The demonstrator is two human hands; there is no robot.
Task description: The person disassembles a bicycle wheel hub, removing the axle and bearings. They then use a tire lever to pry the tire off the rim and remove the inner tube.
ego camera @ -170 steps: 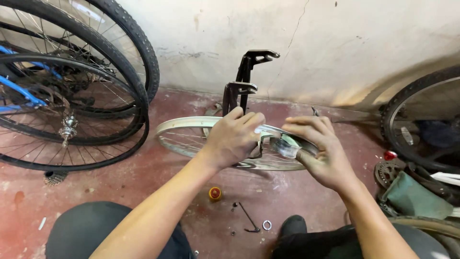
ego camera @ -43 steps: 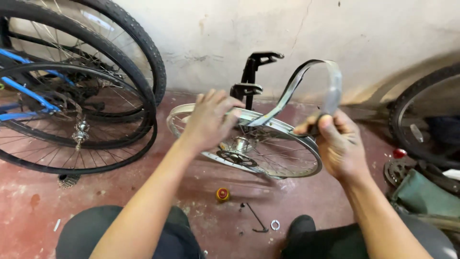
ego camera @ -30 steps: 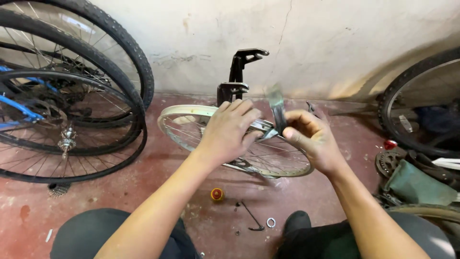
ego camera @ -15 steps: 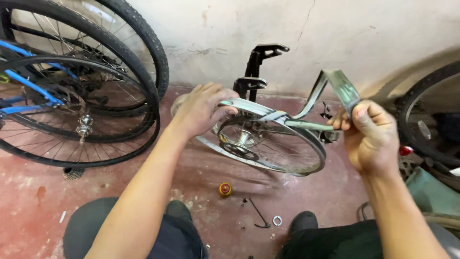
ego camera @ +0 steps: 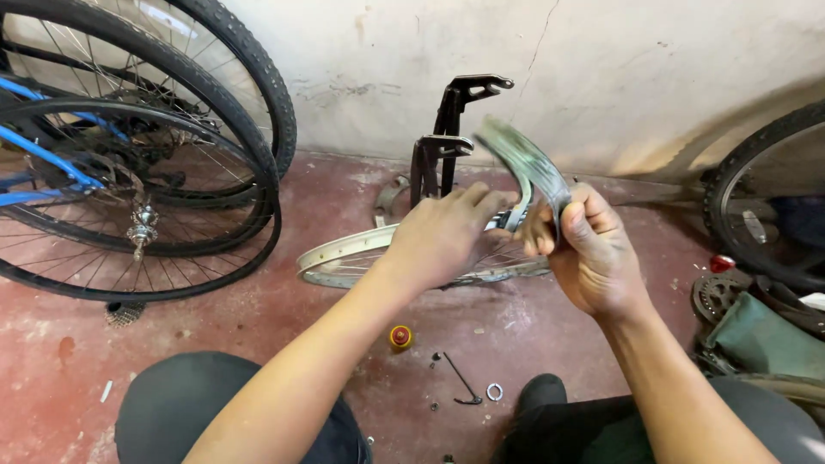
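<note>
One bare rim [ego camera: 344, 256] at centre, left hand [ego camera: 443, 236] closed on its top edge. Right hand [ego camera: 589, 253], at 3 o'clock, grips one rim strip [ego camera: 524, 163]. Three tyred wheels [ego camera: 129, 172] at 9 o'clock.

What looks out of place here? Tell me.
A grey rim strip arcs loose above the bare wheel rim, pinched in the right hand. A small orange cap, an Allen key and a washer lie scattered on the red floor.

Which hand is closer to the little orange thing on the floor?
Left. The left hand rests on the wheel rim just above the orange cap; the right hand is farther right, gripping the strip.
</note>
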